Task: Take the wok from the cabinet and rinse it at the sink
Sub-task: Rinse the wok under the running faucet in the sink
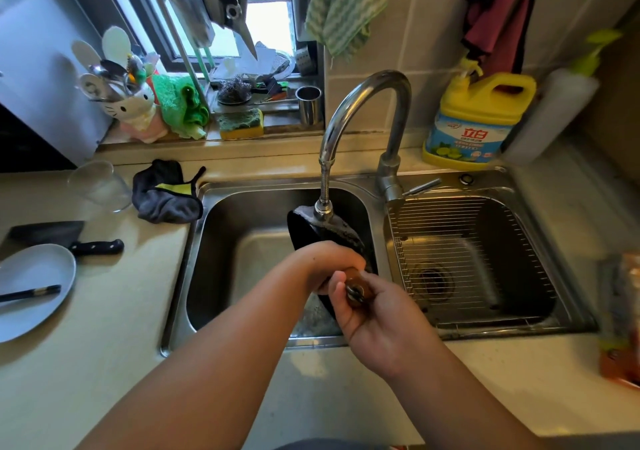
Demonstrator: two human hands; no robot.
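Kitchen, tiled wall, window sill crowded with sponges and utensils; pale counter (104, 328) carrying a double steel sink (214, 241).

Item: wok (325, 233), black, held on edge inside the left basin, directly under the tap (360, 103) nozzle. We could not tell whether water was running.

Orientation: the wok stood tilted nearly upright, long axis running from its far rim below the nozzle back toward us, wooden handle (356, 285) pointing at our chest, ring end nearest.

Grip: our left hand (329, 262) had its fingers closed over the neck of the handle; our right hand (377, 314) had its fingers wrapped round the handle end.

Risks, as we judged them: a wet handle could turn in our grip and drop the wok against the basin; the far rim sat touching or just beside the nozzle and could knock it; water striking the steep side could splash onto the counter toward the grey cloth (166, 193) and glass (98, 186).
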